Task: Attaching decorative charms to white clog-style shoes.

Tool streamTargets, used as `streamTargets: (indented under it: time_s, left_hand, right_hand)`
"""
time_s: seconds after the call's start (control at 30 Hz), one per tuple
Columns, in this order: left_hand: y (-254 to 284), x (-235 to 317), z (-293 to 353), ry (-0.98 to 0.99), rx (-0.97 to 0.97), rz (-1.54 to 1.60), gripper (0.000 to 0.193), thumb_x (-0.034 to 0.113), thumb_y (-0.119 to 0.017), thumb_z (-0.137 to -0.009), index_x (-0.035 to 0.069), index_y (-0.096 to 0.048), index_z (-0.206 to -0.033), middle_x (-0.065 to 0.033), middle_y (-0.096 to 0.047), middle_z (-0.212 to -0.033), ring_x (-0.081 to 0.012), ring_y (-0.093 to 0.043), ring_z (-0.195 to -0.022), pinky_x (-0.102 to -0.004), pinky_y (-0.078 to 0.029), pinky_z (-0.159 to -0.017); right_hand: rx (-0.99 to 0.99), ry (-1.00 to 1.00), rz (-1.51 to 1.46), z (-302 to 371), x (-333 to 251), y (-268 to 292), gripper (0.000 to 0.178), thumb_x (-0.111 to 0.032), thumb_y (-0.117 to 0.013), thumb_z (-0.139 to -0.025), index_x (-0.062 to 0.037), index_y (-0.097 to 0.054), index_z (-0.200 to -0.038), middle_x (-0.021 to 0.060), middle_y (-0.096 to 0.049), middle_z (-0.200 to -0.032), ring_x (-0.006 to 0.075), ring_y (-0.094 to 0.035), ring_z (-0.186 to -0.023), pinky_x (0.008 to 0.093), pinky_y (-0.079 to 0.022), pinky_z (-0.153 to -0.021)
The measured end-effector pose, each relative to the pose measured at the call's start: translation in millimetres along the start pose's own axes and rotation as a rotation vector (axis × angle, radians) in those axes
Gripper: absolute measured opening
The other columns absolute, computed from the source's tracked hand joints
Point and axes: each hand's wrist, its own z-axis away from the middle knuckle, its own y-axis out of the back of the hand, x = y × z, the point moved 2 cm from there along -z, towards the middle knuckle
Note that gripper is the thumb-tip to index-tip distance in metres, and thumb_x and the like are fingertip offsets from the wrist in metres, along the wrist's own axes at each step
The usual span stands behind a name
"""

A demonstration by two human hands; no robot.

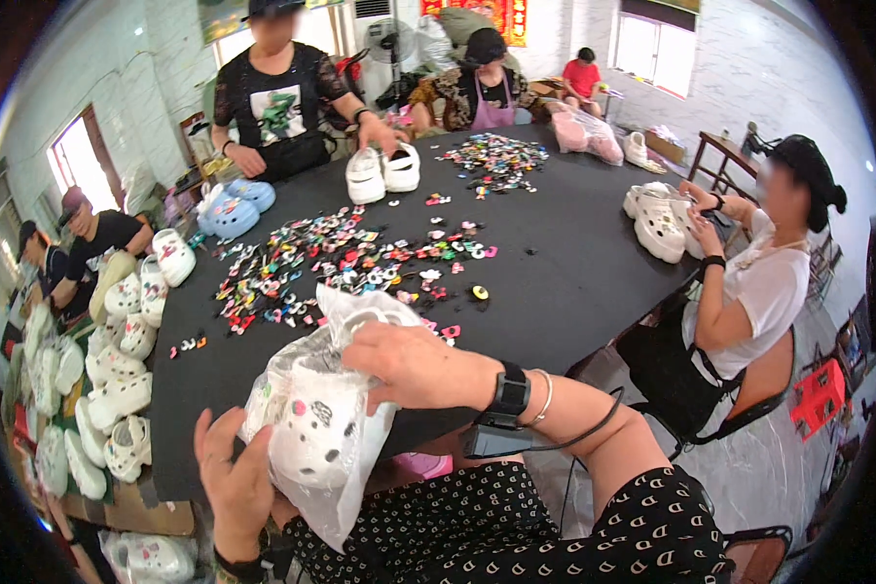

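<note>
White foam clogs with small coloured charms sit inside a clear plastic bag at the table's near edge. My right hand is closed on the upper part of the bag, its fingers bent over the opening; what its fingertips pinch is partly hidden. To the left of the bag, my left hand has its fingers apart and raised, the thumb side against the plastic. A heap of small colourful shoe charms lies just beyond the bag on the black table.
Across the table a person handles white clogs beside blue clogs. A person on the right works on more white clogs. Many white clogs crowd a side table at left. Another charm pile lies farther back.
</note>
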Motion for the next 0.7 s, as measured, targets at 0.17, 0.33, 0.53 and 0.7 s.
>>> streamTargets:
  time_s: [0.17,0.33,0.53,0.7]
  left_hand:
    - [23,-27,38,0.129,0.030,-0.132,0.024,-0.004,-0.062,-0.078,0.002,-0.069,-0.100,-0.0156,-0.060,-0.115,-0.0325,-0.058,-0.110,-0.0563,-0.037,-0.106]
    - [53,-54,91,0.335,0.016,-0.352,0.024,-0.005,-0.058,-0.081,0.000,-0.067,-0.103,-0.0162,-0.059,-0.118,-0.0344,-0.056,-0.112,-0.0548,-0.035,-0.108]
    - [115,-66,138,0.522,0.032,-0.558,0.021,0.005,-0.064,-0.085,0.007,-0.070,-0.105,-0.0145,-0.061,-0.114,-0.0313,-0.057,-0.110,-0.0518,-0.036,-0.107]
    - [139,-104,210,0.792,0.085,-0.680,0.021,0.010,-0.068,-0.082,0.010,-0.070,-0.103,-0.0139,-0.062,-0.113,-0.0330,-0.056,-0.112,-0.0533,-0.036,-0.104]
  right_hand:
    - [0.212,-0.075,0.213,20,30,71,0.043,-0.017,-0.081,-0.063,-0.0063,-0.061,-0.099,0.0141,-0.059,-0.100,0.0353,-0.056,-0.102,0.0431,-0.049,-0.087]
    - [0.505,-0.301,0.599,40,117,119,0.040,-0.023,-0.079,-0.066,-0.0033,-0.062,-0.096,0.0164,-0.061,-0.100,0.0360,-0.058,-0.098,0.0457,-0.048,-0.084]
    - [0.430,-0.834,0.904,107,349,146,0.054,-0.033,-0.071,-0.084,-0.0003,-0.057,-0.125,0.0195,-0.058,-0.128,0.0348,-0.052,-0.120,0.0428,-0.040,-0.103]
    - [0.039,-0.683,1.101,134,492,110,0.045,-0.021,-0.057,-0.094,-0.0041,-0.049,-0.136,0.0183,-0.044,-0.147,0.0361,-0.041,-0.135,0.0462,-0.032,-0.112]
